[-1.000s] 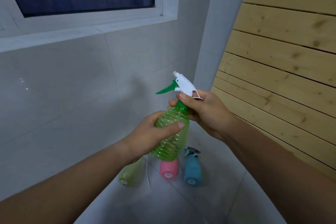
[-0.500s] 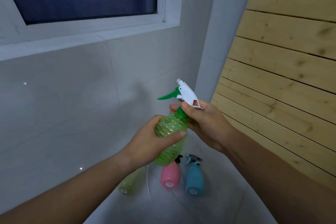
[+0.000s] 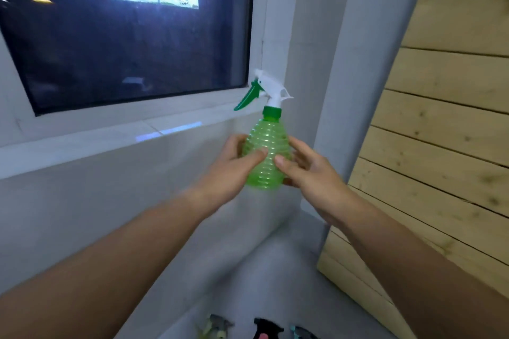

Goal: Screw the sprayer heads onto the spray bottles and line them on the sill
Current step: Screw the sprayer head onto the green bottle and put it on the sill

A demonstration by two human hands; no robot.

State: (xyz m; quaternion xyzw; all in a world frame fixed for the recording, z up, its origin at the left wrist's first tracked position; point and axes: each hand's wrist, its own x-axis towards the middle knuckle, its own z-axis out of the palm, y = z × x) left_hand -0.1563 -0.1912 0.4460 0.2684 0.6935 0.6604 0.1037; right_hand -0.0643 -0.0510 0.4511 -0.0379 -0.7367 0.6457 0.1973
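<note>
While we hold it upright between both hands, the translucent green ribbed plastic spray bottle (image 3: 265, 155) stands in mid-air in front of the wall, below and just short of the white window sill (image 3: 115, 136) — that gap, up and away from us, is the relation our next move turns on. Item: long axis near vertical, base down, green screw collar (image 3: 272, 113) seated on the neck with the white sprayer head and its green trigger (image 3: 268, 89) on top, nozzle and trigger pointing left toward the dark window pane (image 3: 132, 36). Item: left hand (image 3: 234, 168), thumb across the ribs, fingers curled behind — closed around the bottle's left flank. Item: right hand (image 3: 308, 170), thumb pressed on the ribs and fingers behind, cupping the right flank and lower body. Both grip at the belly, so the head rises clear above them; we judge the left hand nearer the sill's open run, the right nearer the grey corner pillar (image 3: 355, 77) and the pale wooden plank wall (image 3: 446, 118). Item: three more sprayer tops — yellowish, black, teal (image 3: 268, 330) — at the floor edge, bodies out of sight. Against half a second earlier: the right hand has left the collar and dropped to the body, the bottle has gone from tilted to upright and risen toward the sill, and our view has lifted so the window fills the upper left. We judge the screwing of this one finished and placement pending.
</note>
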